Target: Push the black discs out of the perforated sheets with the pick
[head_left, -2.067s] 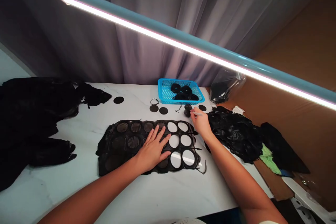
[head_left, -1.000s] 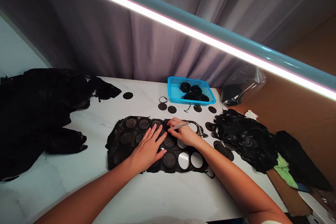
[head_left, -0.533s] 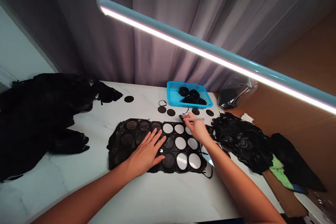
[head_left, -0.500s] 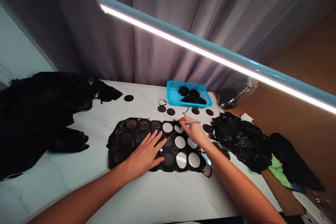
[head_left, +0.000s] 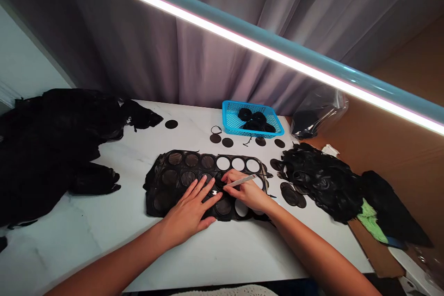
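Note:
A black sheet (head_left: pixel 160 188) with rows of round cut outlines lies on the white table (head_left: pixel 194 259). Several circles toward its right are open and show white, such as one hole (head_left: pixel 223 163) in the far row. Dark discs (head_left: pixel 192 159) still fill the circles on the left. My left hand (head_left: pixel 194 206) presses flat on the sheet, fingers spread. My right hand (head_left: pixel 244 189) is closed in a pen-like grip round a slim pale tool (head_left: pixel 247 179), its tip hidden at a middle-row circle just right of my left fingertips.
Loose black discs (head_left: pixel 227 142) are scattered behind the sheet. A blue basket (head_left: pixel 229 129) holds black rolled pieces. Heaps of black material lie left (head_left: pixel 52 148) and right (head_left: pixel 319 180), the right one beside a green cloth (head_left: pixel 371 222). A tube lamp (head_left: pixel 277 46) crosses overhead.
My right hand has moved from the sheet's far row toward me and slightly left, to the middle row, still with the tool. My left hand stays on the sheet. The view has shifted slightly.

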A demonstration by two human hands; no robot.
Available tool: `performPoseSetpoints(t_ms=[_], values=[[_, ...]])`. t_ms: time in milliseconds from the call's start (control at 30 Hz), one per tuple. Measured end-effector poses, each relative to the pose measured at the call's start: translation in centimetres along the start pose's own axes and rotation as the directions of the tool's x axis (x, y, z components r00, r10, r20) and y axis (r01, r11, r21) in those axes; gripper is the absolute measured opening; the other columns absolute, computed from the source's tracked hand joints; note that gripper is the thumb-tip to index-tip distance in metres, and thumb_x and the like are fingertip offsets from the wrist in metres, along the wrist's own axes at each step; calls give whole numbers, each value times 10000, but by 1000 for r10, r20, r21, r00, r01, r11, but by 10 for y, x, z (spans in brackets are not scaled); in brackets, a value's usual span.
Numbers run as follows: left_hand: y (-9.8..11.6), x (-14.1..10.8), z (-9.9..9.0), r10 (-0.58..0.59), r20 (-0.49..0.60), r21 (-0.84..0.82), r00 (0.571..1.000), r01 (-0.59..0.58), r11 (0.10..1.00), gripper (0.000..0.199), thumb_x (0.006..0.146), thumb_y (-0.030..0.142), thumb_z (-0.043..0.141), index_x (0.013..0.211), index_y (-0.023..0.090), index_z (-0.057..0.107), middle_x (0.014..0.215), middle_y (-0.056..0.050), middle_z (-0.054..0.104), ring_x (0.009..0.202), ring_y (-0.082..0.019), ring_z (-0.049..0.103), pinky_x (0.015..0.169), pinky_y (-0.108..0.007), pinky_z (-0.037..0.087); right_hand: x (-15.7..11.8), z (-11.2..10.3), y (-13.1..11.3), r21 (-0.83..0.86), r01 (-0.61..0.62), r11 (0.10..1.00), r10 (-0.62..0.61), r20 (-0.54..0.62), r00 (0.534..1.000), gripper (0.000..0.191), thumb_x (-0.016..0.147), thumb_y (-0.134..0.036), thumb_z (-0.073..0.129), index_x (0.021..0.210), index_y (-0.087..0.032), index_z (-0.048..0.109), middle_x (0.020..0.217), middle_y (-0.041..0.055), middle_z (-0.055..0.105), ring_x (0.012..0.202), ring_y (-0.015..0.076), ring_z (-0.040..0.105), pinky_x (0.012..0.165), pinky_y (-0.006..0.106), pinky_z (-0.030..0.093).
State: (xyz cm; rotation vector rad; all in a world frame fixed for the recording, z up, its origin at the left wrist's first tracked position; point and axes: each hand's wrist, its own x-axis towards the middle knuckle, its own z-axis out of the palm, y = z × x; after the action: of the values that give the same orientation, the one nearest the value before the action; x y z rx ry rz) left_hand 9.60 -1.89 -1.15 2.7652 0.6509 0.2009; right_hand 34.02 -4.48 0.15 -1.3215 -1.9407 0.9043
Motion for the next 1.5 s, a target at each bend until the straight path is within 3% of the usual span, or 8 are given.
performPoseSetpoints(t_ms=[233,433,500,600,667,833,967,1500], values=[[0,-1,2,5,-35,-5,999,-5,1000,623,928,428,574,1490,347,318,1615,-41,147,1466,-335,149,1149,-544,240,-1,5,-5,-48,18,999,-18,3,1000,163,947,-233,523,786,-210,534,998,42,572,855,163,550,737,290,450],[0,-1,4,1,-21,20,1000,-1,1000,635,914,419,597,1484,322,335,1610,-56,170,1465,-337,149,1152,-542,238,-5,21,-5,-361,75,930,-93,-32,995,127,937,-130,444,898,-204,539,1000,103,597,904,229,523,817,370,452],[0,-1,3,1,-35,19,999,-1,1000,604,924,420,583,1475,330,352,1609,-45,178,1466,-336,146,1152,-543,241,-2,7,5,-408,-30,913,-53,-190,980,150,936,-136,414,870,-206,529,920,97,597,850,233,522,774,366,448],[-1,-1,-1,5,-41,2,999,-5,1000,582,938,434,564,1473,342,356,1605,-34,196,1466,-334,151,1150,-541,250,1,-27,18,-374,-237,897,25,-491,871,146,927,-168,406,852,-206,525,838,82,586,773,227,527,716,353,432],[1,-4,-4,17,-32,-8,999,-17,1000,590,939,440,563,1478,335,348,1602,-38,207,1464,-334,156,1146,-537,264,-1,-42,16,-308,-267,913,62,-542,838,116,925,-204,431,875,-206,536,843,71,603,723,208,530,678,332,423],[17,-27,-3,116,-13,-18,993,-116,993,635,934,421,578,1499,337,302,1595,-46,225,1447,-302,245,1145,-494,294,-25,-15,-15,-156,-150,976,111,-233,966,100,925,-233,477,903,-224,574,790,17,617,655,162,519,601,272,397],[29,-39,2,85,12,8,996,-85,996,647,925,405,593,1499,334,303,1597,-62,212,1443,-313,250,1137,-515,295,-44,20,-29,-55,-118,992,115,-47,992,88,924,-197,496,915,-226,578,786,-2,603,669,143,514,597,251,385],[33,-41,7,64,-14,0,998,-64,998,682,920,393,593,1513,312,265,1604,-60,193,1453,-312,222,1149,-515,260,-45,26,-29,-20,-32,999,33,23,999,106,920,-169,544,821,-203,530,977,34,556,829,149,538,701,258,449]])
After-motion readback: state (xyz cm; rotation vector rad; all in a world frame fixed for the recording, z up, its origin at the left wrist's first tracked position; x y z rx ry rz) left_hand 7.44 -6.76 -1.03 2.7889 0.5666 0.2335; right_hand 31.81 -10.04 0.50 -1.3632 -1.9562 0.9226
